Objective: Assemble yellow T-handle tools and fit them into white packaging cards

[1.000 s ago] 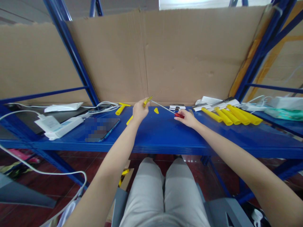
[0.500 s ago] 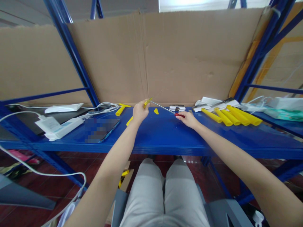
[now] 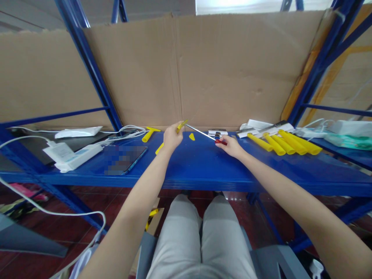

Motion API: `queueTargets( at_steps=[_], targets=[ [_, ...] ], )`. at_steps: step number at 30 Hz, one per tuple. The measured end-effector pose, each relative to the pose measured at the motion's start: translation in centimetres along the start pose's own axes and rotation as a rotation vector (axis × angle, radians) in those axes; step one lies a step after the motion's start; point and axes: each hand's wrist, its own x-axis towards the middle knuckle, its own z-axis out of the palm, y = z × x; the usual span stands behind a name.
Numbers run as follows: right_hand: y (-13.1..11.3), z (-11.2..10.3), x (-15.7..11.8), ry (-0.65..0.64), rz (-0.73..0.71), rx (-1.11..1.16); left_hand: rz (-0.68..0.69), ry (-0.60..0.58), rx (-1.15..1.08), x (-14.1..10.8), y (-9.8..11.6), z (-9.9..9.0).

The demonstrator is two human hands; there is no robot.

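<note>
Pointing a red-handled screwdriver (image 3: 206,135), gripped in the right hand (image 3: 231,146), leftward toward the yellow T-shaped handle (image 3: 182,125) held in the left hand (image 3: 172,137).

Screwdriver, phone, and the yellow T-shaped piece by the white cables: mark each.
Screwdriver (image 3: 202,133): head view, on the metal shaft.
Phone (image 3: 124,159): head view, on the pixelated screen.
Yellow T-shaped piece (image 3: 148,135): head view, on the stem.

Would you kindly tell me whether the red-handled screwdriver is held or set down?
Held: the right hand grips the screwdriver by its red handle.
</note>
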Motion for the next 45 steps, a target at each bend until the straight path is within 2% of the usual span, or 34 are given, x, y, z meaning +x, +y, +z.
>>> queueTargets(
  at_steps=[7,20,30,36,45],
  targets=[
    [-0.09,0.18,0.09,-0.033,0.026,-0.031,0.017,0.016,0.006,0.03,-0.05,0.06],
    [0.28,0.27,-0.11,-0.013,0.0,0.037,0.028,-0.003,-0.018,-0.02,0.13,-0.03],
    [-0.27,0.0,0.01,-0.101,0.042,-0.018,0.005,-0.016,-0.039,0.1,-0.12,-0.1],
    [-0.23,0.08,-0.2,-0.049,-0.018,-0.049,-0.008,-0.041,-0.052,0.09,0.1,-0.22],
    [-0.42,-0.12,-0.22,-0.044,0.022,-0.049,0.01,-0.051,0.002,-0.08,0.42,-0.28]
  ],
)
